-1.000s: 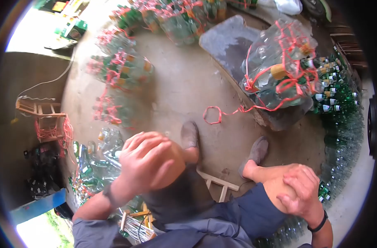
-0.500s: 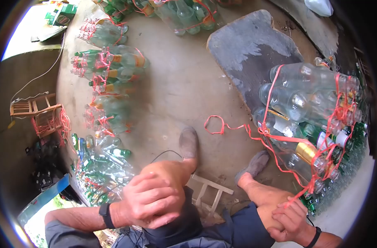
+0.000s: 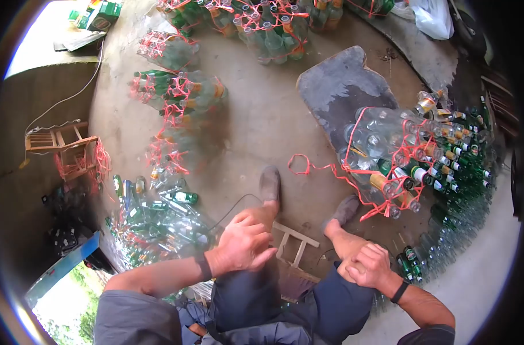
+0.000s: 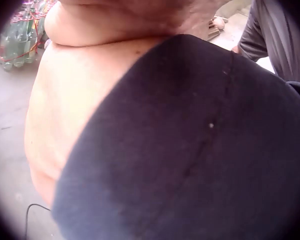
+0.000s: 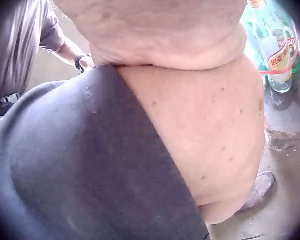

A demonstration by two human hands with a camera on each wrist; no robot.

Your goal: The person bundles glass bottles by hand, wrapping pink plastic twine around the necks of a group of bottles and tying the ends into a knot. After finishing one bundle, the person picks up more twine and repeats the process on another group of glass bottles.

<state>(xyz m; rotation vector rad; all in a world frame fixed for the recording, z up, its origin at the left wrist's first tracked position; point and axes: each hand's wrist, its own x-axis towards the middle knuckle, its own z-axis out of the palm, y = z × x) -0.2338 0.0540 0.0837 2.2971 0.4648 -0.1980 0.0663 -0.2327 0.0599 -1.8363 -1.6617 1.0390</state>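
My left hand [image 3: 243, 242] rests on the left knee, fingers loosely bent and holding nothing; its heel [image 4: 125, 20] presses the bare skin by the dark shorts [image 4: 160, 135] in the left wrist view. On the right knee lies my right hand [image 3: 370, 264], also holding nothing, its fingers loosely curled; the right wrist view shows its heel [image 5: 160, 35] but not its fingers. Beyond the right knee, a bundle of clear and green bottles [image 3: 377, 138] tied with red strap [image 3: 358, 121] lies on a dark board [image 3: 345, 86]. A loop of strap [image 3: 299, 164] trails on the floor.
More tied bottles [image 3: 198, 92] stand along the left and at the top. Loose bottles [image 3: 158, 210] lie by the left leg, and many others [image 3: 463, 190] line the right side. A wooden frame [image 3: 296, 238] is between the feet; a small chair [image 3: 72, 146] is far left.
The head view has shifted, so the bottle bundle and board now appear smaller and more of the surroundings shows. Both hands have stayed on the knees.
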